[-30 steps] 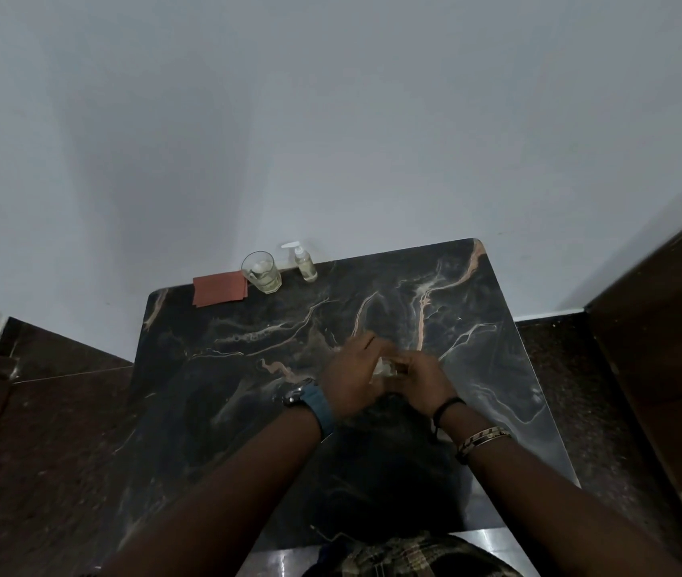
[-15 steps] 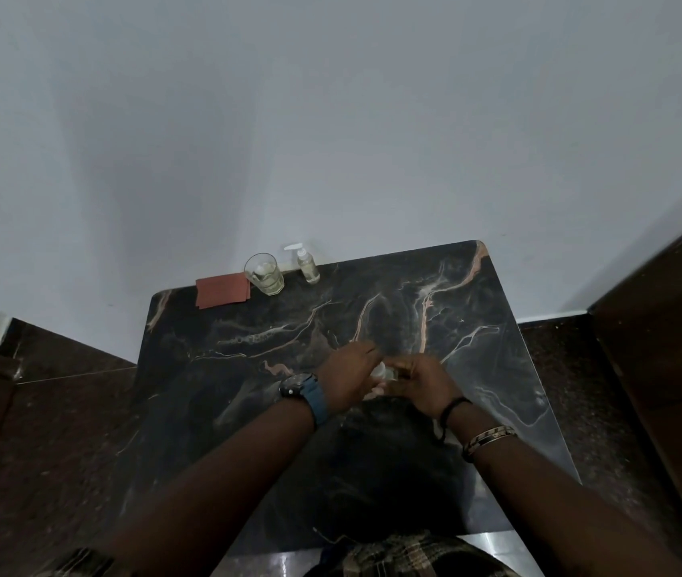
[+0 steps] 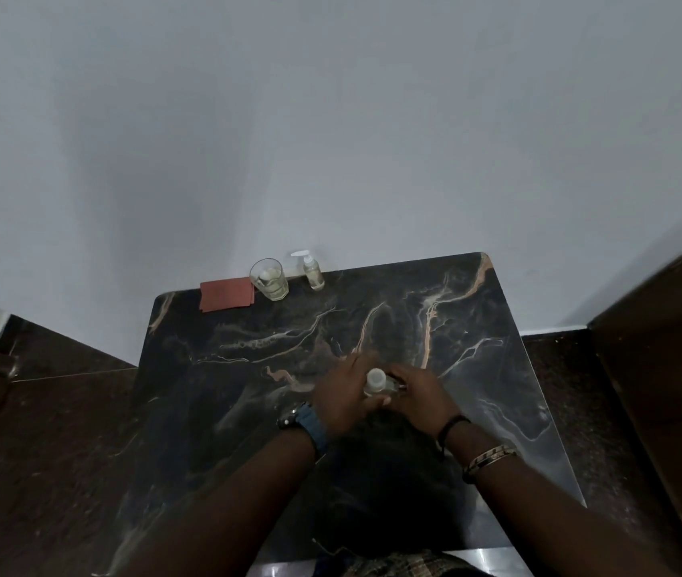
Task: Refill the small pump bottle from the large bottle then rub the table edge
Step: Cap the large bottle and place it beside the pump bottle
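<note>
A clear bottle with a white cap [image 3: 376, 381] stands between my two hands near the middle of the dark marble table [image 3: 247, 368]. My left hand [image 3: 343, 395] curls around its left side, and my right hand [image 3: 418, 393] grips it from the right. Most of the bottle's body is hidden by my fingers. The small pump bottle [image 3: 312, 270] with a white pump head stands upright at the table's far edge by the wall, well apart from both hands.
A drinking glass [image 3: 269, 280] with some liquid stands left of the pump bottle. A reddish-brown sheet [image 3: 226, 294] lies flat beside it. A dark wooden panel [image 3: 672, 368] rises on the right, and dark floor surrounds the table.
Both hands stayed together at the table's middle and shifted slightly. The white cap of the bottle between them now shows more plainly.
</note>
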